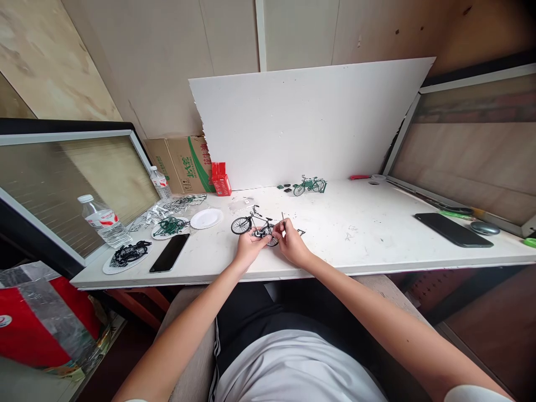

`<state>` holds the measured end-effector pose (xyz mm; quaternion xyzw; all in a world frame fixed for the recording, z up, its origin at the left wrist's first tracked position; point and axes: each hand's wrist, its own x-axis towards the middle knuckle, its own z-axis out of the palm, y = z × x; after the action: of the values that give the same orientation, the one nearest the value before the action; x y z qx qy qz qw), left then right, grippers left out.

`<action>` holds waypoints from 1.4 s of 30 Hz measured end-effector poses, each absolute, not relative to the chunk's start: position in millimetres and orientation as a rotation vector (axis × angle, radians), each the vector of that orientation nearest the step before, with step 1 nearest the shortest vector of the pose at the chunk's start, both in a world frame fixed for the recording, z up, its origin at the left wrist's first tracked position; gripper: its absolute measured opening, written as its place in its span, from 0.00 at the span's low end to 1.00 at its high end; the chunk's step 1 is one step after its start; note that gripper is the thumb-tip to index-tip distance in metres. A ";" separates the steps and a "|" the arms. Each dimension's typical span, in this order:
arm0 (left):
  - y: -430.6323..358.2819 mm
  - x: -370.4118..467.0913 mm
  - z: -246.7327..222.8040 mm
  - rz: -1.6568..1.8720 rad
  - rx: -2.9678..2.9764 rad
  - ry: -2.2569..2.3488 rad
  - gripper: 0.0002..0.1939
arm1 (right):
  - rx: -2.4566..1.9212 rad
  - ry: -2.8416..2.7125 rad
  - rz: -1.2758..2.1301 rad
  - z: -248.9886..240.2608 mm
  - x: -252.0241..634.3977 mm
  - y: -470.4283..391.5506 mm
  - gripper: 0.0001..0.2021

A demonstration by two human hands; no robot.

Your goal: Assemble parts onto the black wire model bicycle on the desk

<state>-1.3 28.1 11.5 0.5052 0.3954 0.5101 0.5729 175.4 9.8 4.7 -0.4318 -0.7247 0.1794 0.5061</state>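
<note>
A black model bicycle [262, 219] stands near the table's front edge, its front wheel to the left. My left hand [249, 245] is closed on the frame's lower middle, by the pedals. At the rear wheel, my right hand [290, 240] is closed in a pinch. A thin dark stick-like piece [283, 216] sticks up from its fingertips; its kind is too small to tell. Just right of those fingers shows a small black part [301, 232], and I cannot tell whether it joins the bicycle. The fingers hide much of the rear wheel.
A green model bicycle [310, 185] stands farther back beside small loose pieces [287, 188]. To the left are plates of black parts [129, 254] and green parts [170, 225], a white plate [206, 218], a phone [170, 253] and bottles [100, 220]. Another phone [453, 229] lies right.
</note>
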 end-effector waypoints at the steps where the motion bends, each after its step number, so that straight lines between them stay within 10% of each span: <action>1: 27.6 -1.7 12.0 1.192 1.185 0.931 0.36 | -1.048 -1.748 0.426 4.6 175.1 10.0 0.06; 42: 29.1 -3.7 9.5 1.246 1.125 0.911 0.39 | -1.050 -1.731 0.284 0.3 176.0 5.0 0.04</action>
<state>-3.7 29.1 9.5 0.4807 0.3894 0.5326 0.5776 176.0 5.0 0.3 -0.4382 -0.7225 0.1183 0.5215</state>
